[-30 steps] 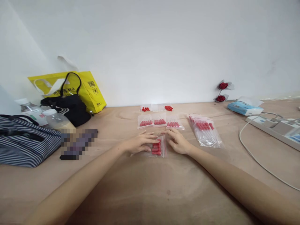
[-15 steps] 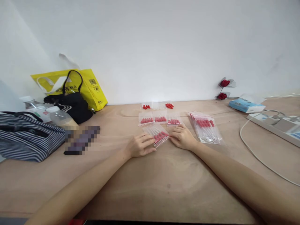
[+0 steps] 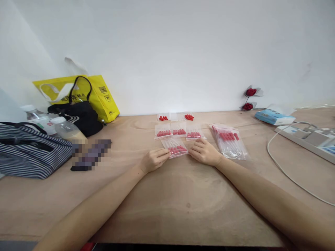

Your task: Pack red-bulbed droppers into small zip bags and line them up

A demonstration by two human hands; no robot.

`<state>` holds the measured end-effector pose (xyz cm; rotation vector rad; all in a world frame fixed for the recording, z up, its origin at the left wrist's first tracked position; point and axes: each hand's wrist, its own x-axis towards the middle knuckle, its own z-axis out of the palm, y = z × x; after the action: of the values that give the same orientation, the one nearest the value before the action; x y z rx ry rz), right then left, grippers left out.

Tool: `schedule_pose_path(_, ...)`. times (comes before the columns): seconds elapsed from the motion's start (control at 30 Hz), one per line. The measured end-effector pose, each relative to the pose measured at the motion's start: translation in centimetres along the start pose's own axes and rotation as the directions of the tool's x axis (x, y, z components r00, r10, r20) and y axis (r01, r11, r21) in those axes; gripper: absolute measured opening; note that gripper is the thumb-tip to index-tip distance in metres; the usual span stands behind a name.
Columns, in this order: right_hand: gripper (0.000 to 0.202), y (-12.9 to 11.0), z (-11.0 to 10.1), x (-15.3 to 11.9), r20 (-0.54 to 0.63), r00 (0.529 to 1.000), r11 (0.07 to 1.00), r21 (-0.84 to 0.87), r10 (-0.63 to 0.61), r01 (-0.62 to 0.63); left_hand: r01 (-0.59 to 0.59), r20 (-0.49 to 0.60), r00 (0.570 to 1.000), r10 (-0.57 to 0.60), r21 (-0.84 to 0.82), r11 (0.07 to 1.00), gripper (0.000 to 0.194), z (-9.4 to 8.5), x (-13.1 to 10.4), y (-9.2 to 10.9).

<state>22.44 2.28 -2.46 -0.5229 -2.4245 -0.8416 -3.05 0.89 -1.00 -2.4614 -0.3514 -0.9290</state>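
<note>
A small clear zip bag of red-capped tubes (image 3: 176, 147) lies flat on the wooden table (image 3: 167, 205) between my hands. My left hand (image 3: 154, 159) pinches its left edge and my right hand (image 3: 205, 152) holds its right edge. Just beyond it a row of three similar filled bags (image 3: 179, 132) lies side by side. Further back, near the wall, two more bags (image 3: 176, 118) hold a few red caps. A stack of larger bags with red-capped tubes (image 3: 229, 141) lies to the right of my right hand.
At the left stand a striped bag (image 3: 31, 153), a black handbag (image 3: 78, 118), a yellow bag (image 3: 78, 92) and bottles (image 3: 66, 130). A blue tissue pack (image 3: 274, 116), a power strip (image 3: 311, 139) with a white cable (image 3: 288, 176) and red roses (image 3: 250, 99) are at the right.
The bag turned from upright in front of me to lying crosswise, and both hands slid it away toward the row of filled bags, now holding it by its two ends.
</note>
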Motion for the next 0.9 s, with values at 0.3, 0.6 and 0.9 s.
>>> schedule_pose_path(0.3, 0.028, 0.1, 0.0, 0.7, -0.037, 0.994, 0.994, -0.027, -0.104, 0.103, -0.046, 0.0, 0.999, 0.046, -0.04, 0.998, 0.019, 0.6, -0.6, -1.5)
schedule_pose_path(0.6, 0.019, -0.4, 0.7, 0.6, -0.096, 0.995, 1.0, -0.01, 0.02, -0.021, 0.124, 0.043, 0.992, -0.122, -0.046, 0.991, 0.018, 0.7, -1.2, -2.2)
schedule_pose_path(0.9, 0.024, -0.5, 0.7, 1.0, -0.084, 0.989, 0.992, 0.006, 0.123, -0.123, 0.135, 0.018, 0.991, -0.135, -0.01, 0.991, 0.014, 0.9, -1.0, -1.8)
